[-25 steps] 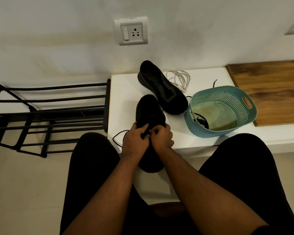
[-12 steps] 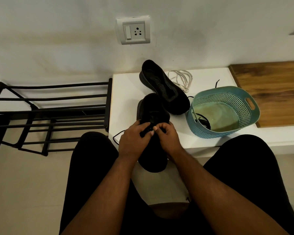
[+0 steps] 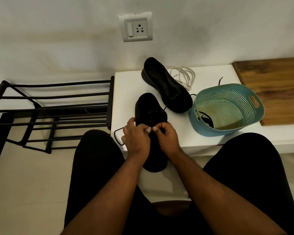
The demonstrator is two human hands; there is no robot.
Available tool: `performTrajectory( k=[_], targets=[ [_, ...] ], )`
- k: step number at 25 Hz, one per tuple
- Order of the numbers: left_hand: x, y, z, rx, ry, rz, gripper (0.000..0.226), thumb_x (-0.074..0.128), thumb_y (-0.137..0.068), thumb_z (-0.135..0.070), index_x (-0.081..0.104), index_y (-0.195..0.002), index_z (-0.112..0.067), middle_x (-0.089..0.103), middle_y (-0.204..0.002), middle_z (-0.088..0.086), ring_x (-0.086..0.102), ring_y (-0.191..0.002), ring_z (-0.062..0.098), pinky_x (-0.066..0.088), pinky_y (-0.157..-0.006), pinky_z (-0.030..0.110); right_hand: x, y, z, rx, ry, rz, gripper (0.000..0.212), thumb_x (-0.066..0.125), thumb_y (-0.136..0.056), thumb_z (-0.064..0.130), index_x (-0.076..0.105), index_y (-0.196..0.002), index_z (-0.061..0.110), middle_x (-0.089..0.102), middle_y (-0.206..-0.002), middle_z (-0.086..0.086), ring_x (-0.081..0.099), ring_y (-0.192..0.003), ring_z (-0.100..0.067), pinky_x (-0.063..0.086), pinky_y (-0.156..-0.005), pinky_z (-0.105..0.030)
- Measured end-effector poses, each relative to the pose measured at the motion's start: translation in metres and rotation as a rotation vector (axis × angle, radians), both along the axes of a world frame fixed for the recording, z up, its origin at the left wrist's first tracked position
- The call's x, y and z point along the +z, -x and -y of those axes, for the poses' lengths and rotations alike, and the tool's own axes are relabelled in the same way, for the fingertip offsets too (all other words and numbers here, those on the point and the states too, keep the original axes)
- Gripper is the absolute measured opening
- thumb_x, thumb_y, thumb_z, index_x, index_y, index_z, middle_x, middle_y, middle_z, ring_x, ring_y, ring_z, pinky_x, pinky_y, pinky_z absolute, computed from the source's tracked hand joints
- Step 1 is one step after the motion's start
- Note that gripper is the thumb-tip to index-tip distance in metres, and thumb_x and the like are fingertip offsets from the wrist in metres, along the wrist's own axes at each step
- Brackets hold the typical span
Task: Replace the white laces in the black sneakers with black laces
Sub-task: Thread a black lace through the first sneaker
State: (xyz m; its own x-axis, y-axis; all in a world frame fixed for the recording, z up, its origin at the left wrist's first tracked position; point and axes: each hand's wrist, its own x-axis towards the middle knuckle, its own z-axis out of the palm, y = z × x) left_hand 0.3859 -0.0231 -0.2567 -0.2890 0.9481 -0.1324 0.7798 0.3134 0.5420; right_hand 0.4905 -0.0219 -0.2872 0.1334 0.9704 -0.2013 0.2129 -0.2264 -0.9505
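While both hands (image 3: 151,136) pinch, near sneaker (image 3: 149,109) lies lengthwise, away from wearer.

Dim, flat indoor light with a faint warm cast, brightest on the white bench (image 3: 210,139) and the wall (image 3: 58,39), which shows blotchy grey shading. Shadows are soft: a dark pool inside the basket (image 3: 227,131), none sharp. No glare. The black shoes (image 3: 166,89) lose nearly all detail to darkness. Wide-angle bending curves the rack (image 3: 49,106) bars at left and stretches the near forearms. The whole picture is slightly soft and grainy
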Motion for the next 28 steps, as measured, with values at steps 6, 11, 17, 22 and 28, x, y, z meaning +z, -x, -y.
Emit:
performTrajectory(
  k=[6, 11, 17, 22, 28],
  targets=[
    [-0.006, -0.016, -0.002, 0.295, 0.198, 0.34, 0.018, 0.057, -0.096, -0.035, 0.072, -0.101, -0.026, 0.019, -0.16, -0.004, 0.008, -0.147, 0.024, 0.012, -0.112, 0.051, -0.003, -0.002, 0.003, 0.057, -0.011, 0.034, 0.004, 0.066, -0.087, 0.011, 0.069, -0.087, 0.008, 0.069, -0.087, 0.0, 0.064, -0.084, -0.014, 0.051, -0.078, -0.023],
    [-0.015, -0.014, -0.004, 0.41, 0.231, 0.509, 0.015, 0.066, -0.088, -0.042, 0.071, -0.078, -0.033, 0.041, -0.149, -0.001, 0.013, -0.146, 0.027, 0.013, -0.115, 0.054, 0.001, -0.005, 0.006, 0.083, -0.06, 0.026, 0.021, 0.059, -0.088, 0.002, 0.069, -0.102, 0.014, 0.068, -0.097, 0.009, 0.062, -0.093, 0.0, 0.046, -0.085, -0.008],
    [-0.011, -0.021, -0.004, 0.355, 0.258, 0.436, 0.024, 0.05, -0.097, -0.042, 0.068, -0.104, -0.026, 0.023, -0.158, 0.001, -0.005, -0.149, 0.029, 0.002, -0.118, 0.054, 0.005, -0.006, 0.005, 0.119, -0.081, 0.063, 0.026, 0.054, -0.089, -0.001, 0.064, -0.104, 0.017, 0.063, -0.095, 0.015, 0.057, -0.089, 0.009, 0.042, -0.079, -0.002],
    [-0.013, -0.017, 0.0, 0.316, 0.25, 0.448, 0.029, 0.043, -0.101, -0.041, 0.062, -0.116, -0.026, 0.016, -0.16, -0.003, -0.005, -0.149, 0.027, 0.006, -0.118, 0.054, 0.003, -0.004, 0.007, 0.088, -0.108, 0.128, 0.013, 0.06, -0.089, 0.007, 0.068, -0.098, 0.012, 0.066, -0.098, 0.006, 0.06, -0.088, -0.005, 0.046, -0.078, -0.014],
    [-0.012, -0.011, 0.003, 0.348, 0.255, 0.638, 0.025, 0.048, -0.097, -0.045, 0.054, -0.075, -0.037, 0.026, -0.156, -0.002, 0.003, -0.147, 0.027, 0.016, -0.117, 0.054, 0.004, -0.01, -0.004, 0.202, -0.136, 0.163, 0.009, 0.068, -0.084, 0.01, 0.072, -0.09, 0.014, 0.035, -0.154, 0.003, 0.043, -0.131, -0.008, 0.041, -0.1, -0.017]
  ],
)
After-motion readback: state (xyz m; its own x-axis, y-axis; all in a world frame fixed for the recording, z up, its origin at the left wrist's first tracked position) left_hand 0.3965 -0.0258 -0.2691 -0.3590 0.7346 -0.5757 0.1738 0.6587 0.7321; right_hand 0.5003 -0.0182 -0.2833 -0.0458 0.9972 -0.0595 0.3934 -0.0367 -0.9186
